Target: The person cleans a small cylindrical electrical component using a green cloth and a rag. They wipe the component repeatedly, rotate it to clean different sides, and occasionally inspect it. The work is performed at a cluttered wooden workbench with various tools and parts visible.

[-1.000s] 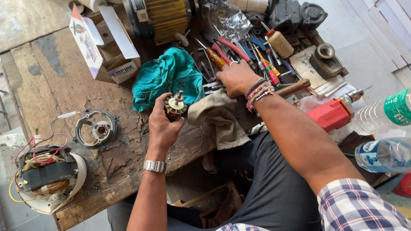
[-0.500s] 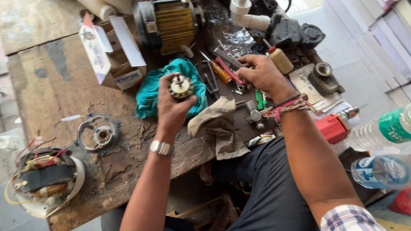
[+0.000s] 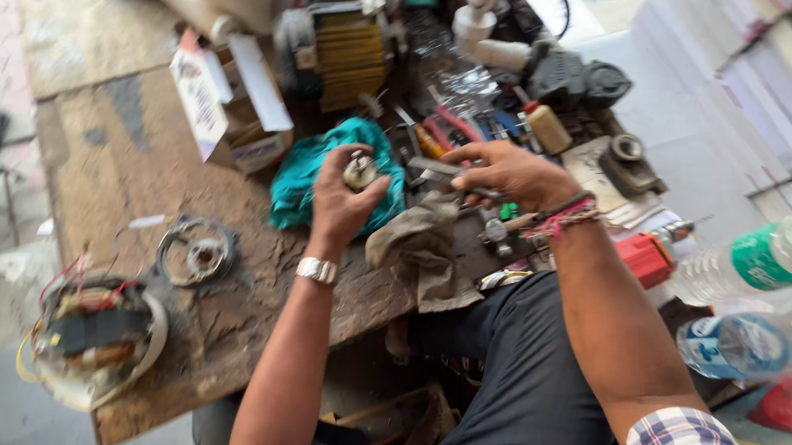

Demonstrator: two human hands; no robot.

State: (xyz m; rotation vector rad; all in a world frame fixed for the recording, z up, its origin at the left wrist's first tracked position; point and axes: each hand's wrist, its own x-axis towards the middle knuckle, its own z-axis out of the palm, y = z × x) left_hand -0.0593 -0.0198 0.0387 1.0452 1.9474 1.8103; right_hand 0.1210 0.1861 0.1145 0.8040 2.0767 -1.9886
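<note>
Head view: left hand (image 3: pixel 341 204) is gripping a small motor rotor (image 3: pixel 359 171) upright at frame centre, fingers curled around it, exposing its top, while right hand (image 3: pixel 508 175) is pinching pliers (image 3: pixel 440 172) beside it.

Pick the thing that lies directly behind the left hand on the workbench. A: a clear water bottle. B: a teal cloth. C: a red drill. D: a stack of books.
B: the left hand, gripping a small round metal part, is raised in front of the crumpled teal cloth that lies on the wooden bench.
</note>
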